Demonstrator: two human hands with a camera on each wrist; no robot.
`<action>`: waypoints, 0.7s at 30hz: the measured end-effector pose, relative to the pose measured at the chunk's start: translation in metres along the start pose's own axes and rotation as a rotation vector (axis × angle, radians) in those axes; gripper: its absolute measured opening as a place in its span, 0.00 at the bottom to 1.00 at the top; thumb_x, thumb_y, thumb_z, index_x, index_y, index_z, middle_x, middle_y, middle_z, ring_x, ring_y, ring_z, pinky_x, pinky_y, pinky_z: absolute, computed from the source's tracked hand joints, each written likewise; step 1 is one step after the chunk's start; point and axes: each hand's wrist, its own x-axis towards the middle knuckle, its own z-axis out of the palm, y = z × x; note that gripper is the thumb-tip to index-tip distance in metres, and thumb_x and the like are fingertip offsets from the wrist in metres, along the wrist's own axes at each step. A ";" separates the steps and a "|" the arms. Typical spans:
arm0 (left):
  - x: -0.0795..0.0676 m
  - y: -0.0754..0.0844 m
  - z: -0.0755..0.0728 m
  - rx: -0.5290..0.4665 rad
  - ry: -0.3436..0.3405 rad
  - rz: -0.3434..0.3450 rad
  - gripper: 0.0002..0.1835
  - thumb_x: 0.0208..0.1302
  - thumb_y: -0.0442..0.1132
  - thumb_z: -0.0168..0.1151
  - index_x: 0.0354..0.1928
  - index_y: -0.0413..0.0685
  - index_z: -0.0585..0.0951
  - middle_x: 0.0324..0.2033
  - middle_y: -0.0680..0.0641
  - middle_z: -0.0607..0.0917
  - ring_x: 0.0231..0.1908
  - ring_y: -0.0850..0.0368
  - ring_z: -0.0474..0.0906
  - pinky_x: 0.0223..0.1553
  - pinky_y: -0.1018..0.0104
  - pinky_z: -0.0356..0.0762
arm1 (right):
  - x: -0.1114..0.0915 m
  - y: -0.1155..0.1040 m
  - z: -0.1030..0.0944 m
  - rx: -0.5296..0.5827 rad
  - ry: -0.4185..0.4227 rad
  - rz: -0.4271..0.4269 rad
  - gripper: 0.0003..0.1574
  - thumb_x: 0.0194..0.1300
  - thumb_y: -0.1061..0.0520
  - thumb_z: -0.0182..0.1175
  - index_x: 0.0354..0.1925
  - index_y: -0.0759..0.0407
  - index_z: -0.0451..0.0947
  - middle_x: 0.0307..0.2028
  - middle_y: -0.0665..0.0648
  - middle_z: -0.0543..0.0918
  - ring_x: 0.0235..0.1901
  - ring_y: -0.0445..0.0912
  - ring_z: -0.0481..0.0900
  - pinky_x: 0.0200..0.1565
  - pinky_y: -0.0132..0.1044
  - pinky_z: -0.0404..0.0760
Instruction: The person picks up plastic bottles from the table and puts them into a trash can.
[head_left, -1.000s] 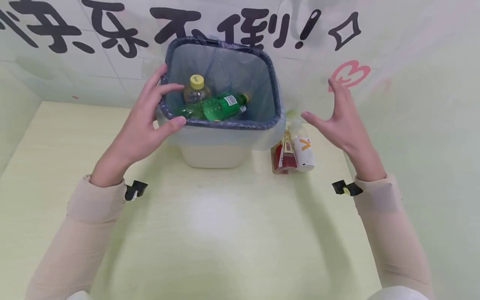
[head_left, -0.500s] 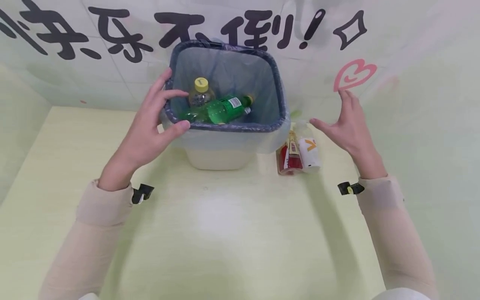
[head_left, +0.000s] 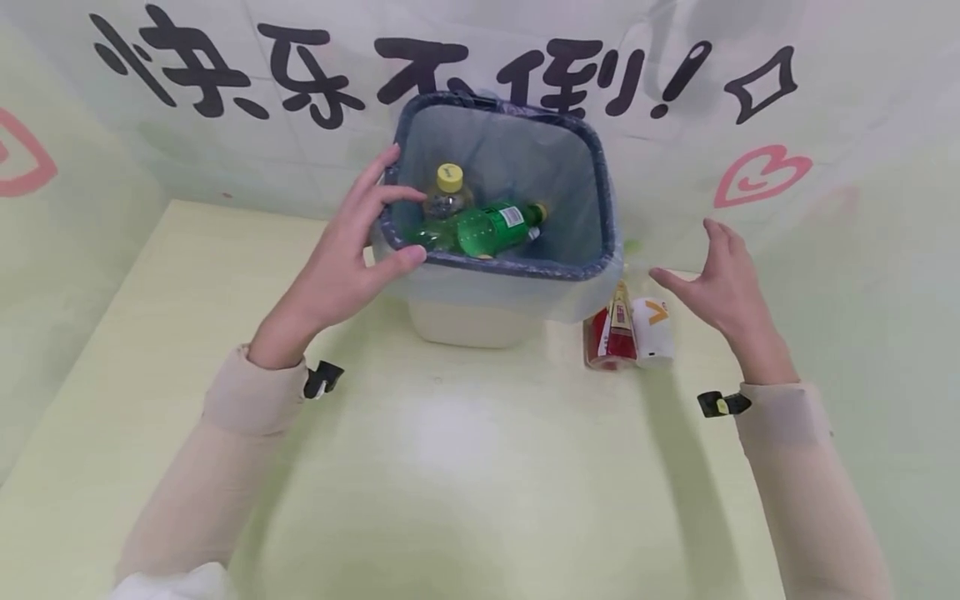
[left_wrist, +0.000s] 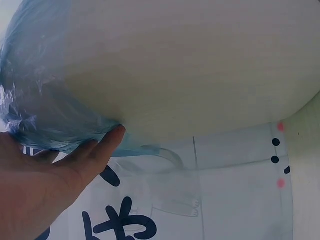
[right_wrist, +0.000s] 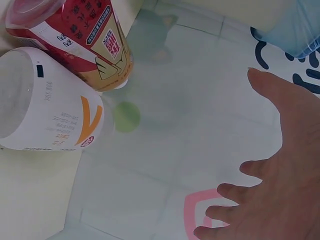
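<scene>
Cream plastic bin [head_left: 465, 321], blue liner [head_left: 498, 154] folded over its square rim.

Staged tabletop booth, lettered backdrop [head_left: 450, 75]
</scene>
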 end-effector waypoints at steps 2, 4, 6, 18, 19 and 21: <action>0.000 0.000 0.001 -0.003 0.001 0.004 0.27 0.64 0.49 0.64 0.63 0.47 0.74 0.77 0.59 0.50 0.74 0.57 0.51 0.49 0.48 0.77 | 0.002 0.002 0.002 -0.005 -0.022 0.011 0.67 0.61 0.34 0.64 0.78 0.67 0.40 0.75 0.73 0.48 0.72 0.68 0.49 0.68 0.67 0.53; 0.000 -0.001 0.001 -0.004 0.003 0.009 0.28 0.65 0.51 0.63 0.63 0.46 0.74 0.77 0.59 0.50 0.74 0.57 0.51 0.51 0.47 0.78 | 0.003 0.003 0.004 -0.010 -0.048 0.025 0.68 0.62 0.33 0.63 0.77 0.67 0.39 0.74 0.74 0.48 0.72 0.69 0.49 0.67 0.67 0.53; 0.000 -0.001 0.002 -0.009 0.003 0.013 0.29 0.65 0.53 0.63 0.63 0.44 0.74 0.77 0.59 0.50 0.74 0.57 0.51 0.53 0.45 0.77 | 0.005 0.006 0.006 -0.018 -0.071 0.043 0.68 0.62 0.32 0.63 0.77 0.67 0.38 0.74 0.74 0.47 0.72 0.69 0.49 0.67 0.68 0.54; 0.000 -0.002 0.004 -0.041 0.002 0.013 0.30 0.66 0.57 0.61 0.63 0.46 0.74 0.77 0.59 0.49 0.73 0.54 0.53 0.52 0.43 0.77 | 0.009 0.025 0.023 -0.051 -0.167 0.076 0.65 0.66 0.34 0.59 0.78 0.66 0.35 0.73 0.78 0.46 0.70 0.73 0.49 0.65 0.71 0.54; 0.000 -0.002 0.004 -0.043 0.002 0.013 0.30 0.66 0.57 0.61 0.63 0.46 0.74 0.77 0.59 0.49 0.73 0.54 0.53 0.53 0.42 0.77 | 0.009 0.026 0.025 -0.057 -0.179 0.080 0.64 0.66 0.34 0.59 0.78 0.65 0.35 0.73 0.79 0.46 0.69 0.74 0.50 0.65 0.71 0.54; 0.000 -0.002 0.004 -0.042 0.003 0.015 0.31 0.65 0.58 0.60 0.63 0.46 0.74 0.77 0.59 0.49 0.74 0.54 0.53 0.52 0.43 0.76 | 0.009 0.030 0.029 -0.065 -0.209 0.091 0.64 0.67 0.34 0.57 0.78 0.64 0.34 0.72 0.79 0.45 0.69 0.75 0.50 0.64 0.71 0.55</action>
